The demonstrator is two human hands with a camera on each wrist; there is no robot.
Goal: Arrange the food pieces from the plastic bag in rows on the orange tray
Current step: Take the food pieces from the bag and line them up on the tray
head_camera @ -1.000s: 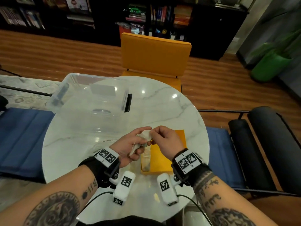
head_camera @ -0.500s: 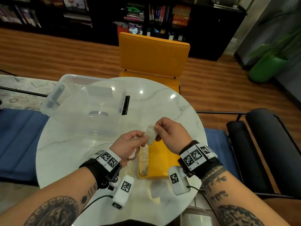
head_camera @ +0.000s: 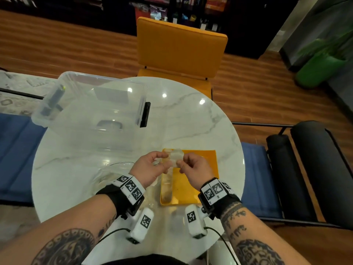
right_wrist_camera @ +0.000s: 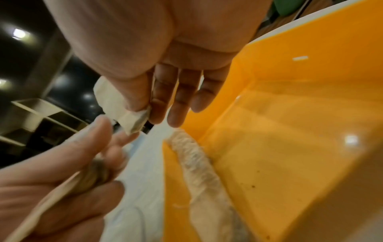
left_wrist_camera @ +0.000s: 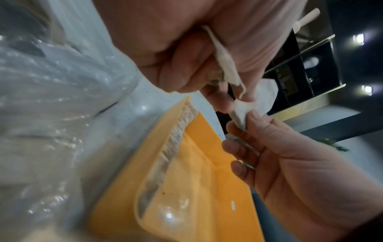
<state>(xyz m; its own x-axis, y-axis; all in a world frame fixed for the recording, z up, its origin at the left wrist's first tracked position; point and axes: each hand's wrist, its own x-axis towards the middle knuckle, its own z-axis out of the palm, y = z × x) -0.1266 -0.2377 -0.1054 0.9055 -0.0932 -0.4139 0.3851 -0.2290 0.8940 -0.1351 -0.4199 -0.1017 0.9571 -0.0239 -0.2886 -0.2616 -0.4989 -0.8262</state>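
Observation:
The orange tray [head_camera: 198,180] lies on the marble table, with one row of pale food pieces [head_camera: 167,186] along its left wall. Above its far left corner my right hand [head_camera: 181,165] pinches a white food piece [head_camera: 176,156] between thumb and forefinger. My left hand [head_camera: 164,161] curls around a second flat piece with greyish filling [right_wrist_camera: 91,172], and its fingertips reach the right hand's piece [right_wrist_camera: 122,108]. The clear plastic bag [head_camera: 108,175] lies crumpled left of my left wrist. In the left wrist view the bag [left_wrist_camera: 51,98] borders the tray [left_wrist_camera: 207,188].
A large clear plastic bin [head_camera: 91,111] stands on the table's far left. An orange chair [head_camera: 181,46] sits behind the round table [head_camera: 191,121]. Blue cushions and a black seat [head_camera: 305,169] flank the table.
My right hand has drawn one white piece away from what the left hand holds. Both hands stay together over the tray's far left corner. The head view has tilted slightly.

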